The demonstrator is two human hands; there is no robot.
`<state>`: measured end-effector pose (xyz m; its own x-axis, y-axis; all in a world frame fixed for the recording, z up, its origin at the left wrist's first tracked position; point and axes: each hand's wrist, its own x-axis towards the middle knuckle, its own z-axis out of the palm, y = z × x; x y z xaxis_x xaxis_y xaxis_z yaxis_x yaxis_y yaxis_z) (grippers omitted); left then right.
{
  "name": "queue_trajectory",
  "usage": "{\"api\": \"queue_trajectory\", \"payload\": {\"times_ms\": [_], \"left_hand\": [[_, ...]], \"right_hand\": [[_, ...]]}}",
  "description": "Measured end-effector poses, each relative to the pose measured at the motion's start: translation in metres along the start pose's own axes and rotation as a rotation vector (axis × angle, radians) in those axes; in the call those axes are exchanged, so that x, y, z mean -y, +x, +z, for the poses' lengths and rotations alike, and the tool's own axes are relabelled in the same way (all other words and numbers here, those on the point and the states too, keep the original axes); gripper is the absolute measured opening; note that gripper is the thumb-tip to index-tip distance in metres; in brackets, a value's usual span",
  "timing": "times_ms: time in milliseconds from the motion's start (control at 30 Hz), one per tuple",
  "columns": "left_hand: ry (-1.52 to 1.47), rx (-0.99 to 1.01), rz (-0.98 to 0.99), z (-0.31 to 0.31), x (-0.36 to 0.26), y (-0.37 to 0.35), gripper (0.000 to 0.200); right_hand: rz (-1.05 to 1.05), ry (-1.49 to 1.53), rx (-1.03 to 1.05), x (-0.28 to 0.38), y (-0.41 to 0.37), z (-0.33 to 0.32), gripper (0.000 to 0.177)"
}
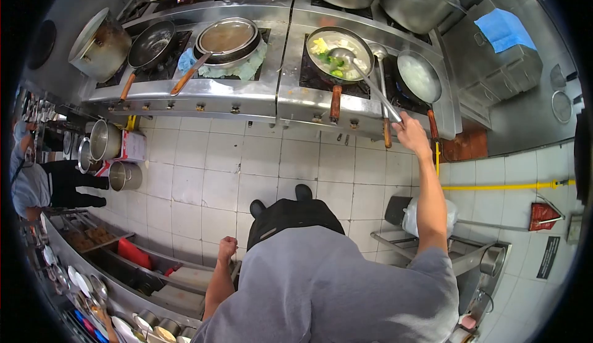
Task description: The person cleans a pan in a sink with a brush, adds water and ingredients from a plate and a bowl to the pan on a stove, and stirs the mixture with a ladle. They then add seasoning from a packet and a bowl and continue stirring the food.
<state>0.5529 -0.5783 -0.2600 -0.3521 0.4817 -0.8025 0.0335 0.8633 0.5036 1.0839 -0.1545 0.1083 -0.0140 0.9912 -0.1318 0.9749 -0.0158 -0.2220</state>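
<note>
My right hand (pixel 409 134) is closed around the end of a long metal ladle (pixel 374 89). The ladle's bowl rests in a wok (pixel 335 81) of pale broth with green vegetables, yellow pieces and whitish chunks. Beside that wok lies another ladle (pixel 382 74) with a wooden handle, near my right hand. Further right, a pan (pixel 420 77) of cloudy whitish liquid sits on a burner. My left hand (pixel 228 248) hangs low by my side, curled into a fist, with nothing visible in it.
On the left range stand a dark wok (pixel 152 44), a brown-filled strainer pan (pixel 228 36) and a tall pot (pixel 99 45). Large stockpots (pixel 420 0) are at the back. Another person (pixel 37 182) stands far left. Behind me runs a counter (pixel 117 281) with dishes.
</note>
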Motion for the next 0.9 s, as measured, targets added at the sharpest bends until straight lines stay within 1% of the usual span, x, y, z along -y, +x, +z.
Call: {"api": "queue_trajectory", "payload": {"times_ms": [67, 167, 267, 367, 467, 500, 600, 700, 800, 900], "left_hand": [[0.017, 0.01, -0.024, 0.0, -0.001, -0.001, 0.013], [-0.046, -0.009, 0.026, 0.002, -0.012, -0.003, 0.013], [-0.103, -0.011, 0.03, 0.006, -0.018, -0.007, 0.013], [-0.089, -0.007, -0.016, 0.009, -0.021, -0.01, 0.012], [-0.039, 0.002, -0.007, 0.013, -0.013, -0.009, 0.012], [-0.053, -0.002, 0.006, 0.013, -0.012, -0.008, 0.012], [-0.072, -0.024, 0.018, 0.012, -0.007, -0.012, 0.013], [-0.049, -0.034, -0.002, 0.014, -0.007, -0.015, 0.013], [-0.05, -0.029, -0.026, 0.017, -0.004, -0.014, 0.012], [-0.084, -0.048, -0.025, 0.025, -0.012, -0.021, 0.01]], "right_hand": [[-0.004, -0.047, 0.04, 0.005, 0.002, -0.002, 0.029], [0.013, -0.017, 0.013, 0.007, -0.01, -0.021, 0.03], [0.054, 0.08, -0.035, 0.002, -0.019, -0.024, 0.033], [0.066, 0.141, -0.007, -0.012, -0.011, -0.006, 0.032], [0.044, 0.127, 0.052, -0.009, -0.008, 0.0, 0.032], [0.067, 0.166, 0.067, -0.005, -0.01, -0.001, 0.031], [0.029, 0.277, 0.0, -0.003, -0.02, 0.001, 0.029], [0.064, 0.393, 0.024, -0.006, -0.024, 0.01, 0.026], [0.008, 0.424, 0.081, -0.019, -0.01, 0.028, 0.025], [0.021, 0.432, 0.04, -0.014, -0.011, 0.032, 0.024]]}}
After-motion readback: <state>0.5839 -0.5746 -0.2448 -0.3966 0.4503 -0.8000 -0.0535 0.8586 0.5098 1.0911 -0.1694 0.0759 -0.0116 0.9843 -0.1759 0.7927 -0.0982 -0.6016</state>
